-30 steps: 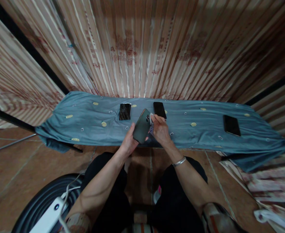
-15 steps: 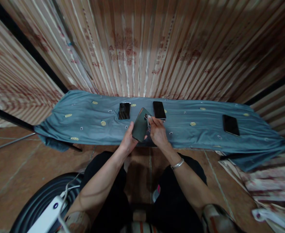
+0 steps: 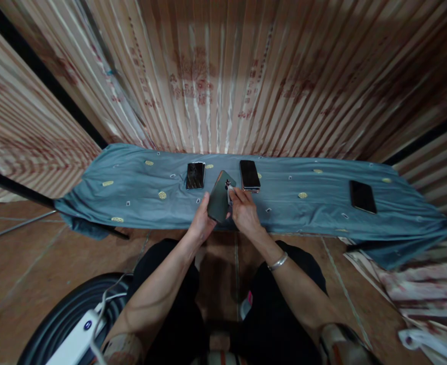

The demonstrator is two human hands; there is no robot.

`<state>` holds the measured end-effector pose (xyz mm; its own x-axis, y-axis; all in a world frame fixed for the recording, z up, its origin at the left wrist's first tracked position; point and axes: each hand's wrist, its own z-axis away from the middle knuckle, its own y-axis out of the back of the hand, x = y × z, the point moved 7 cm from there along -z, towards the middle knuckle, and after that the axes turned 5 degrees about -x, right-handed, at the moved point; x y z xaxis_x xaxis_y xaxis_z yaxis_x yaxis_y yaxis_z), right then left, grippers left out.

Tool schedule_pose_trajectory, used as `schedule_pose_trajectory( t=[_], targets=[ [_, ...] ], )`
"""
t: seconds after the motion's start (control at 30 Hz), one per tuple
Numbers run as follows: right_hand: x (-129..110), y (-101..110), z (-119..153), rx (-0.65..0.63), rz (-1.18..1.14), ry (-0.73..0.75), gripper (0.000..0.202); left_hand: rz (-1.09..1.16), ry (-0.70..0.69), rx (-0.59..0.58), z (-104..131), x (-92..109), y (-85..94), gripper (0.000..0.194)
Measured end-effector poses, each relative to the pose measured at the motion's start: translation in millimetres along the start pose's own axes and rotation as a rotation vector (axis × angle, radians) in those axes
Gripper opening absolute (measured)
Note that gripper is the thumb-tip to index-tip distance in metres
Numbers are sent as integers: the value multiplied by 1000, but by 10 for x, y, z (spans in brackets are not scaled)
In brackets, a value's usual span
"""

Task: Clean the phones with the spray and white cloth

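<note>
My left hand (image 3: pixel 202 219) grips a dark green smartphone (image 3: pixel 217 199) by its lower left edge, its back and camera cluster turned up towards me. Against the phone's right side, just below the cameras, my right hand (image 3: pixel 245 210) pinches a small whitish cloth or wipe (image 3: pixel 230 193), mostly hidden by the fingers. Behind the held phone, a stack of phones (image 3: pixel 249 174) lies to the right and another small pile of phones (image 3: pixel 195 175) to the left. One more dark phone (image 3: pixel 363 196) rests alone near the right end.
A blue-grey patterned cloth (image 3: pixel 143 185) covers the long low bench, with a pleated curtain (image 3: pixel 215 76) behind. Dark metal poles (image 3: pixel 48 76) frame the sides. At lower left, a white power strip (image 3: pixel 76 337) with cables lies over a black coiled hose (image 3: pixel 52 314).
My right hand has slid slightly down and left along the phone with the whitish cloth. The left hand keeps its hold on the phone.
</note>
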<state>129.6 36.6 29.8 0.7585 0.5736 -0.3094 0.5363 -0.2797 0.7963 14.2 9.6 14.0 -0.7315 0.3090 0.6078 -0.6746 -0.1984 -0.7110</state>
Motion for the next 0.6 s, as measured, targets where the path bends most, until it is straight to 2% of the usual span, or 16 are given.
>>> schedule_pose_trajectory(
  t=[0.2,0.4,0.6],
  targets=[
    [-42,-4,1,-9,17,10,46,10,1,73,9,22,13,43],
    [107,35,-49,9,36,-11,49,15,30,11,26,-1,-23,44],
    [309,28,-106,22,-13,-113,49,-8,54,-34,38,-28,-45,51]
  ],
)
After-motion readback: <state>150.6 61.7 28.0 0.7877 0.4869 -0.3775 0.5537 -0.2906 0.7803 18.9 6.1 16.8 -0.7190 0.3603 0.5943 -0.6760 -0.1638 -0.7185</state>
